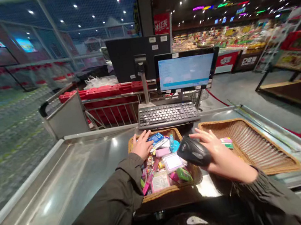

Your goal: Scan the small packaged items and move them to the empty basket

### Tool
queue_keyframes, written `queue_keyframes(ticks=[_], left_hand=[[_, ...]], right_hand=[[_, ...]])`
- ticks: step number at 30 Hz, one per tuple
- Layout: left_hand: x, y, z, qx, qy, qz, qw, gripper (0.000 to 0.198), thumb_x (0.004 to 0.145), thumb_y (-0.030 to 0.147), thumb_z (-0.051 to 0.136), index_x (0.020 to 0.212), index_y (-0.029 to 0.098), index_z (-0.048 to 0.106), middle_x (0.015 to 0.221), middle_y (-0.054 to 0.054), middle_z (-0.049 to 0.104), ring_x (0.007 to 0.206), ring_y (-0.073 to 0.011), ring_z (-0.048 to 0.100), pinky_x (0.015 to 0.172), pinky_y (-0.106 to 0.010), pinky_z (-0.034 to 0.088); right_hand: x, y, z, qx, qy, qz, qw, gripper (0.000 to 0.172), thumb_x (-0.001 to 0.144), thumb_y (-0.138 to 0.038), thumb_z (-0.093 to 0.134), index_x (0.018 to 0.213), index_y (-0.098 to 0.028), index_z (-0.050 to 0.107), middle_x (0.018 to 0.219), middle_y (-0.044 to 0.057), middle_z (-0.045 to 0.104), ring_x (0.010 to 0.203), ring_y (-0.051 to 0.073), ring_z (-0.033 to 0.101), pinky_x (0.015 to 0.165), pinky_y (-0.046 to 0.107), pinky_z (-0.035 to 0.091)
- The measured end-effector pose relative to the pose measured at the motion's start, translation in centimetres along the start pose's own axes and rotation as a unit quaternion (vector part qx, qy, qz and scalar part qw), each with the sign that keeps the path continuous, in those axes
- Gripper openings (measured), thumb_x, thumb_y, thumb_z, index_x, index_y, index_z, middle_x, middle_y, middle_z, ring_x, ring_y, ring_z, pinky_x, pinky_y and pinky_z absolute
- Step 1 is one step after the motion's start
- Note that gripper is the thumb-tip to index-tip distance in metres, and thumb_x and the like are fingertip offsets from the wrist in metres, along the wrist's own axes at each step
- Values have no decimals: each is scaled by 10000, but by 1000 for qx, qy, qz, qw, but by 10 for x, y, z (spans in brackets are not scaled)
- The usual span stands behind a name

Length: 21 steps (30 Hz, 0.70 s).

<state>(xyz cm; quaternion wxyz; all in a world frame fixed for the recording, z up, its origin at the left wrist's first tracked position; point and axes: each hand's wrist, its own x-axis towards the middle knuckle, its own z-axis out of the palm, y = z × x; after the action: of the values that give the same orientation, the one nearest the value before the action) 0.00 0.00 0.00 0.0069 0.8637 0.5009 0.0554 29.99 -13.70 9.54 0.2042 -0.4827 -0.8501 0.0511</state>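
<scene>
My right hand point(224, 155) is wrapped round a black handheld barcode scanner point(192, 151), which hangs over the right side of a full wicker basket point(168, 191). My left hand point(141, 146) lies over that basket's back left corner, fingers spread, beside a blue packet point(156, 138). Whether its fingertips touch anything beneath is hard to tell. Small goods crowd the basket: a clear box with a white label point(173, 161), a pink packet point(162, 152), a green-wrapped item point(184, 174) and several others. Behind my right hand, a small green and white packet point(227, 142) lies in a second wicker basket point(261, 143).
A keyboard point(168, 114) stands behind the baskets, below a lit screen point(186, 71) and a dark monitor back point(129, 60). Both baskets rest on a metal counter point(90, 165) with raised edges. Carts with red parts point(111, 91) stand beyond it.
</scene>
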Motion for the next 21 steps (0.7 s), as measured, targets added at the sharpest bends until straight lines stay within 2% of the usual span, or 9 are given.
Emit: queue_keyframes(ticks=[7,13,17,21], left_hand=[[25,1,-6,-5,-29,-2,1000,313,954,443,444,1124,374,698,1601,-31,233,1487,-305,126,1127,-677,85],[36,10,-25,-7,-58,0,998,348,966,437,408,1078,341,724,1567,-56,322,1461,-336,217,1090,-708,166],[33,33,-44,-3,-35,55,998,363,982,419,373,1210,358,648,1572,-56,312,1468,-314,206,1099,-692,169],[34,73,-53,-10,12,168,986,353,976,401,400,1195,308,662,1537,-96,377,1443,-325,271,1094,-690,192]], right_hand=[[-11,3,-4,3,17,27,999,532,729,-205,591,1261,-208,571,1396,142,493,1422,361,288,1121,688,186],[-26,7,-17,-14,47,46,998,543,741,-207,593,1283,-224,555,1385,132,509,1407,358,321,1112,682,203],[-45,21,-27,-29,87,84,992,568,745,-211,594,1309,-201,531,1362,148,525,1399,365,326,1104,669,234],[-67,47,-35,-42,111,127,985,519,734,-234,600,1251,-200,569,1362,136,528,1388,362,344,1111,629,271]])
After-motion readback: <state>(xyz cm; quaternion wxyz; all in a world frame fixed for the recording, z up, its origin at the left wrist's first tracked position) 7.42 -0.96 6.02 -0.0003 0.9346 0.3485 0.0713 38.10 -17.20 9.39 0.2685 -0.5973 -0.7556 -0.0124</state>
